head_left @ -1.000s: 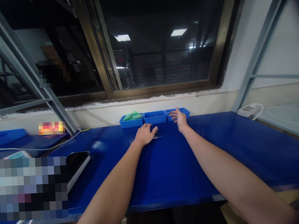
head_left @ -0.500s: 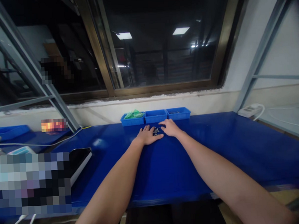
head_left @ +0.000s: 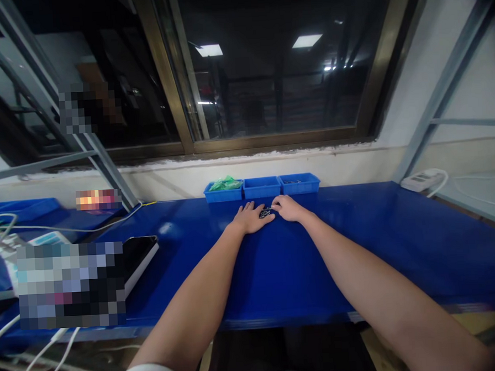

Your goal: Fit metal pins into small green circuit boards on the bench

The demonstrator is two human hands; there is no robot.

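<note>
Little pile of dark metal bits [head_left: 266, 212] on the blue bench [head_left: 318, 270], too tiny to tell which way it points. Three blue bins [head_left: 262, 188] sit just behind it. Left hand [head_left: 251, 217] lies open beside it; right hand [head_left: 288, 208] is half curled, fingertips at its edge, can't tell if gripping.

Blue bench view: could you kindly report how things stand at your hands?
Left hand, right hand either side of small dark metal pieces. Right grip unclear. Nothing in the way; blue plastic bins just beyond on the blue bench.
</note>
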